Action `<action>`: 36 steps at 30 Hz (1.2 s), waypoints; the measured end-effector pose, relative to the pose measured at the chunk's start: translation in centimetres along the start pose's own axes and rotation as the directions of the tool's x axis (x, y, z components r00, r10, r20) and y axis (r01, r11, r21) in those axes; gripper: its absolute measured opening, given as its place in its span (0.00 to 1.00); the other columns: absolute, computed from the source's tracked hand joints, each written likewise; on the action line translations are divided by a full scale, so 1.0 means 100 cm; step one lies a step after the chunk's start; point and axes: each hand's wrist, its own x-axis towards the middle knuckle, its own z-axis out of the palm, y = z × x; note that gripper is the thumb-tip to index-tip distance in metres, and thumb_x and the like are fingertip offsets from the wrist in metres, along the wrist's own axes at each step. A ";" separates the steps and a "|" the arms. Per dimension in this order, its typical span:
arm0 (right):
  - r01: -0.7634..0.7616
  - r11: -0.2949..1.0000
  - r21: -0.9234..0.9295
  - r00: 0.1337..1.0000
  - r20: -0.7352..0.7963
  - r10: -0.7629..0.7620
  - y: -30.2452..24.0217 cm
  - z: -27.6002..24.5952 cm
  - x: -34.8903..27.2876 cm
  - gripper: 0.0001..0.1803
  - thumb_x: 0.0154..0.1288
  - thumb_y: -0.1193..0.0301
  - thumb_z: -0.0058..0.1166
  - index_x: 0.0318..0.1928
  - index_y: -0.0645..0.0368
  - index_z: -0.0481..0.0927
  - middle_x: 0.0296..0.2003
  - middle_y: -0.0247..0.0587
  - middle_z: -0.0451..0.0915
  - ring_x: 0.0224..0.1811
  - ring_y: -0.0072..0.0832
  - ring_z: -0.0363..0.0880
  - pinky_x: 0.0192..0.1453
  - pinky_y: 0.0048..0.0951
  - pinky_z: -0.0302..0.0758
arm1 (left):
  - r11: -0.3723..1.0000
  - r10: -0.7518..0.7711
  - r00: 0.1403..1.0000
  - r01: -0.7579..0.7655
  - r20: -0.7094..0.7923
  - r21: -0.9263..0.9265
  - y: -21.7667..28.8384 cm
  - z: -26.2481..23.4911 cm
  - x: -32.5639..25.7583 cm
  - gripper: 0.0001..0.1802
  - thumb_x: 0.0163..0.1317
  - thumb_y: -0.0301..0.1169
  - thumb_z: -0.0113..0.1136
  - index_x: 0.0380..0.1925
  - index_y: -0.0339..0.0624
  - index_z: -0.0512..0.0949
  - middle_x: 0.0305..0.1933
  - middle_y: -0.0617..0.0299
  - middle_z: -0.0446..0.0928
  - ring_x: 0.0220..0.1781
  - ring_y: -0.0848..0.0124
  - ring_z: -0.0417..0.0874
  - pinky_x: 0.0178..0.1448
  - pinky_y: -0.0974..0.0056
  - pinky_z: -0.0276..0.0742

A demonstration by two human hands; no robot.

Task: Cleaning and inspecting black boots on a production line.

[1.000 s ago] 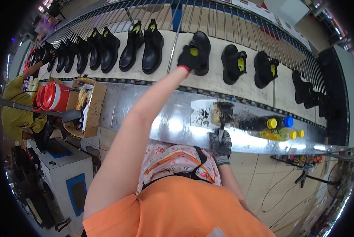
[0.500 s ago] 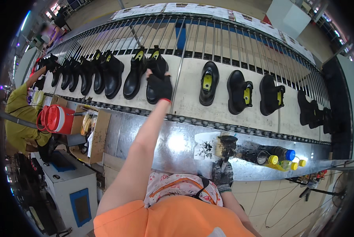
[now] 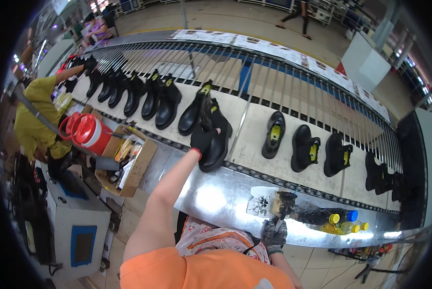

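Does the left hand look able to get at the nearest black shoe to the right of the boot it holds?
Probably yes: beyond the black boot, mainly pale belt separates the left hand from that black shoe, though it would likely have to release the boot first.

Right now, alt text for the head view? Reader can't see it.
The black-gloved left hand grips a black boot at a pale conveyor lined with black footwear; the grey-gloved right hand holds a handle at a black-stained object on the metal ledge. Capped bottles are to its right; another person in yellow reaches in at left.
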 end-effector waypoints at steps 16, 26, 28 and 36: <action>-0.344 0.760 0.551 0.939 0.223 0.263 -0.029 -0.026 0.002 0.04 0.62 0.71 0.51 0.34 0.58 0.74 0.21 0.35 0.75 0.14 0.20 0.70 0.16 0.23 0.66 | 0.994 -0.080 0.992 0.072 0.099 0.083 0.048 -0.068 -0.219 0.35 0.53 0.46 0.63 0.56 0.36 0.67 0.47 0.49 0.73 0.50 0.57 0.76 0.52 0.58 0.71; -0.202 0.773 0.601 0.979 0.150 0.139 -0.054 -0.046 -0.034 0.13 0.62 0.73 0.51 0.47 0.58 0.69 0.26 0.35 0.74 0.13 0.18 0.67 0.14 0.21 0.65 | 0.792 0.121 0.755 0.317 0.644 -0.522 0.005 -0.033 -0.091 0.30 0.68 0.54 0.40 0.42 0.36 0.78 0.38 0.62 0.79 0.41 0.75 0.77 0.48 0.72 0.71; -0.011 0.804 0.595 1.000 0.022 -0.003 -0.068 -0.055 -0.026 0.25 0.62 0.77 0.48 0.60 0.56 0.62 0.29 0.35 0.74 0.14 0.17 0.66 0.13 0.21 0.65 | 0.824 0.116 0.764 0.283 0.635 -0.491 -0.009 -0.023 -0.084 0.32 0.67 0.56 0.41 0.26 0.38 0.79 0.26 0.62 0.78 0.30 0.73 0.76 0.39 0.70 0.72; -0.240 0.531 0.813 0.971 0.204 0.127 -0.074 -0.051 -0.043 0.26 0.68 0.68 0.42 0.66 0.46 0.56 0.27 0.36 0.74 0.18 0.18 0.68 0.19 0.20 0.67 | 0.531 0.452 0.760 0.192 0.467 -0.826 0.013 -0.058 -0.110 0.24 0.63 0.49 0.50 0.25 0.36 0.75 0.29 0.58 0.76 0.32 0.70 0.77 0.41 0.64 0.74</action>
